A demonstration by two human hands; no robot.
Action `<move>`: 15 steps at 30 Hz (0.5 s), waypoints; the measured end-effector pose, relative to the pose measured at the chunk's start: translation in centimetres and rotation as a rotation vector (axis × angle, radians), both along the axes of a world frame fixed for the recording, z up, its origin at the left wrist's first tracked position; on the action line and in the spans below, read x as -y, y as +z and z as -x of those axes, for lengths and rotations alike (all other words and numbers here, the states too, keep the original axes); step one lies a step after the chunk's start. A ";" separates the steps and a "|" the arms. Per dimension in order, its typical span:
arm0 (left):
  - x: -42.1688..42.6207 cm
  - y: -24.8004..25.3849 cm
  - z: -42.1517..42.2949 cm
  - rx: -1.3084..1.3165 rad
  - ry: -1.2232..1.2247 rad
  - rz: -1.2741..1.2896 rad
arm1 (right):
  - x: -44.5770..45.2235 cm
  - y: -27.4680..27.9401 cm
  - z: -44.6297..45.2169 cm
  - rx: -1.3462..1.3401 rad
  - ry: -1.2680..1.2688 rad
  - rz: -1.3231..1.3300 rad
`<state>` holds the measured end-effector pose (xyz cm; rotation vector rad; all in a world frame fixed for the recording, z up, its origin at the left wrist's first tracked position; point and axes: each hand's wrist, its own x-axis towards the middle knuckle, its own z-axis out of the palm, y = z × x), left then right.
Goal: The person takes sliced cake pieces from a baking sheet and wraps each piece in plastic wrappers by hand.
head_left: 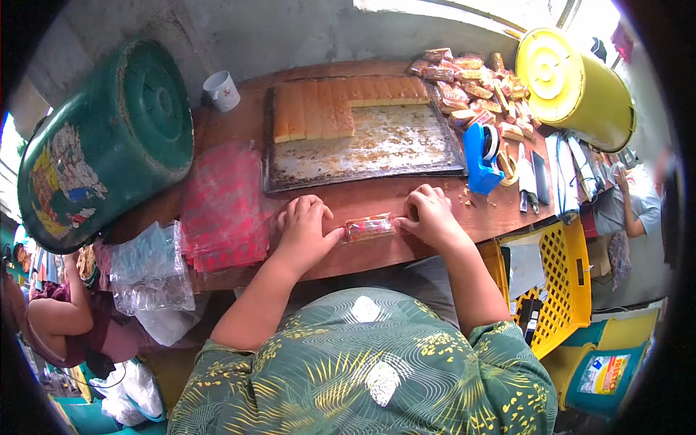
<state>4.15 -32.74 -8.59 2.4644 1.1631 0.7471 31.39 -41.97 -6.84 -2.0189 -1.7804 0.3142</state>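
A small cake piece in a clear wrapper with red print lies on the brown table in front of me. My left hand has its thumb and fingers closed at the wrapper's left end. At the right end, my right hand pinches the wrapper. Beyond them is a metal tray with sliced yellow-brown cake along its back and left side. Red-printed plastic wrappers are stacked left of my left hand. A blue tape dispenser stands to the right of the tray.
Wrapped pieces are piled at the back right, beside a yellow bucket. A green bucket and white mug stand left. A yellow crate is below right. Other people are at both sides.
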 end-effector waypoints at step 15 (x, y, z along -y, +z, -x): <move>0.2 2.4 -0.5 -0.446 -0.253 0.184 | 3.1 0.1 1.3 0.178 0.190 -0.040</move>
